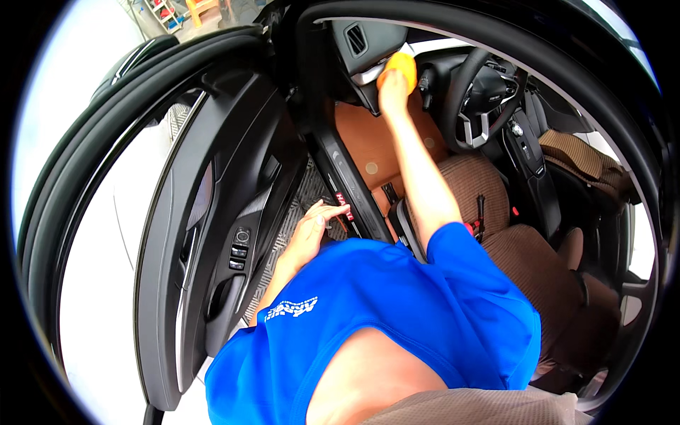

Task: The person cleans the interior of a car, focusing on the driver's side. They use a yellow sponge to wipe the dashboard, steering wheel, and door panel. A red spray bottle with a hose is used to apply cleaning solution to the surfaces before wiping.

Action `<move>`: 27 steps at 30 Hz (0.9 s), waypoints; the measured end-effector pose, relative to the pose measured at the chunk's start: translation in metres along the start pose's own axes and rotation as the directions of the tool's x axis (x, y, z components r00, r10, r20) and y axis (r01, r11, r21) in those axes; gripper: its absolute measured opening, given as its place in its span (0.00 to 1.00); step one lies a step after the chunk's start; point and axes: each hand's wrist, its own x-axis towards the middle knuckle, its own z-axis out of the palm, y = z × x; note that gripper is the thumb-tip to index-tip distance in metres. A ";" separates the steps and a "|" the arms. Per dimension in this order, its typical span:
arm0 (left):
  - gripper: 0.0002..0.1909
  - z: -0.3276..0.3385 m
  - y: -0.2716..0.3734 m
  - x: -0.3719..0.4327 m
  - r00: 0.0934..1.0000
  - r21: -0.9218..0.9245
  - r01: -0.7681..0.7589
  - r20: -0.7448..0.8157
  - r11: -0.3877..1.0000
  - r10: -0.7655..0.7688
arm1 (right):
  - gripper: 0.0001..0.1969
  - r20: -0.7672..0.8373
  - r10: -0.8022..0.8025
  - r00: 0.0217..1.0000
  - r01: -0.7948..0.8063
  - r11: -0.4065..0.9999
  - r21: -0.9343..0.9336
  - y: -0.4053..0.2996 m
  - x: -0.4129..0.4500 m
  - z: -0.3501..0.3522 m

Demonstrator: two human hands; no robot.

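Observation:
My right hand (393, 98) grips a yellow cloth (402, 69) against the lower edge of the car's dashboard (366, 45), left of the steering wheel (462, 101). The cloth covers part of a silver trim strip (368, 75) below the air vent (357, 40). Low in front of my body, my left hand (309, 234) holds nothing, its fingers stretched out. Its fingertips are near the black door sill (353, 186), which bears red-and-white lettering; whether they touch it I cannot tell.
The open car door (212, 212) stands on my left, with window switches (238, 256) on its panel. A brown ribbed seat cover (473, 186) lies over the driver's seat at right. Orange-brown matting (366, 138) lines the footwell. The door frame (563, 58) arches above and to the right.

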 end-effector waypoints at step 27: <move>0.37 0.004 -0.009 0.015 0.999 -0.219 -0.045 -0.025 0.975 0.040 | 0.23 0.527 0.564 0.636 0.201 0.538 -0.818 -0.012 0.085 -0.066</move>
